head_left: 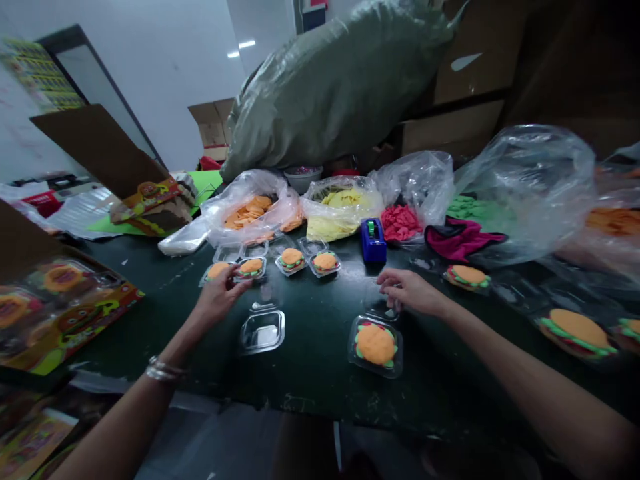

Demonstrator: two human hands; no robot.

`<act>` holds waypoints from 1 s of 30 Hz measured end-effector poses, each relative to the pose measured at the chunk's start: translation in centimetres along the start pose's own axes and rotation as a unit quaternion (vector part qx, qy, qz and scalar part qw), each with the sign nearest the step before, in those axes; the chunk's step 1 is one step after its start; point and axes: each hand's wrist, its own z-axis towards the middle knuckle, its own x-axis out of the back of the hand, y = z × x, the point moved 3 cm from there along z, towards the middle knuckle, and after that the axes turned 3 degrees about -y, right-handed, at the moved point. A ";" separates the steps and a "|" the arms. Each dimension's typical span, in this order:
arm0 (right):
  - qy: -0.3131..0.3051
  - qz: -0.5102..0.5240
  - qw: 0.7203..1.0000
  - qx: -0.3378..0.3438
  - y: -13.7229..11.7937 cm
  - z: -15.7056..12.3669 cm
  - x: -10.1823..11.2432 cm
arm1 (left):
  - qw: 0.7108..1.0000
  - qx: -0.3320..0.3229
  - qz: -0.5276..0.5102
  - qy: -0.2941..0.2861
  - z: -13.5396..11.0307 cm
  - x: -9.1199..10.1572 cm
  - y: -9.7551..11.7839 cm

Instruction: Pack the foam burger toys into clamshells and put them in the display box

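My left hand (219,298) reaches to the row of toy burgers in clear boxes, its thumb and fingers apart beside one boxed burger (251,268). Partly behind that hand sits another burger (217,269). My right hand (407,291) has its fingers bent around the edge of a clear plastic lid (374,300), though the contact is hard to see. That lid belongs to the box with an orange-topped burger (376,344) in front of me. To its left lies an open clear box (263,331) with no burger inside.
Two more boxed burgers (291,260) stand mid-table by a blue tape dispenser (373,241). Behind them are bags of orange pieces (249,212), yellow pieces (345,198) and red pieces (401,223). A display carton (75,327) sits left; more burgers (577,333) lie right.
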 end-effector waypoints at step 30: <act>0.311 -0.260 0.912 0.063 -0.1 -12.0 -9.8 | 0.911 -0.108 -0.130 -0.377 -0.1 -20.3 14.2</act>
